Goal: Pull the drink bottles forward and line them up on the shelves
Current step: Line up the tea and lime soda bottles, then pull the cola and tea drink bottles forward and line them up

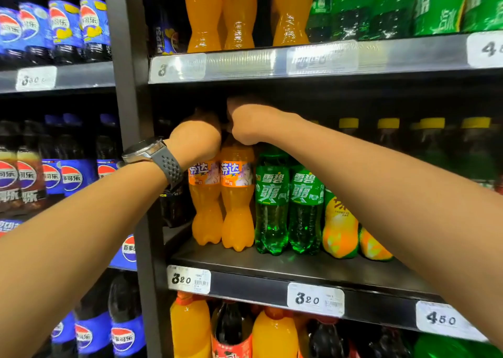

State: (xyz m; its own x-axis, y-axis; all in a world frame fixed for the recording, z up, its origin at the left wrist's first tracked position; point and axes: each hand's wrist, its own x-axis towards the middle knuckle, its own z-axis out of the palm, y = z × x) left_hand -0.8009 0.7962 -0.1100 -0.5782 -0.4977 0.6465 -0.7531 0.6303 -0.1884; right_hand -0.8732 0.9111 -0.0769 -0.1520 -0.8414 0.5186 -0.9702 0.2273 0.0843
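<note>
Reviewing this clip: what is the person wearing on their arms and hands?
Both forearms are bare, with no sleeves in view, and neither the left hand nor the right hand is gloved. The left wrist carries a round wristwatch with a silvery metal case on a grey perforated rubber strap. The right wrist is bare; no rings show.

light: bright, from above | glare: white sheen on upper shelf strip (321,58) | shadow: deep just below that strip (bottle caps (388,123) dim) | blur: soft left of it, frame edges bowed
</note>
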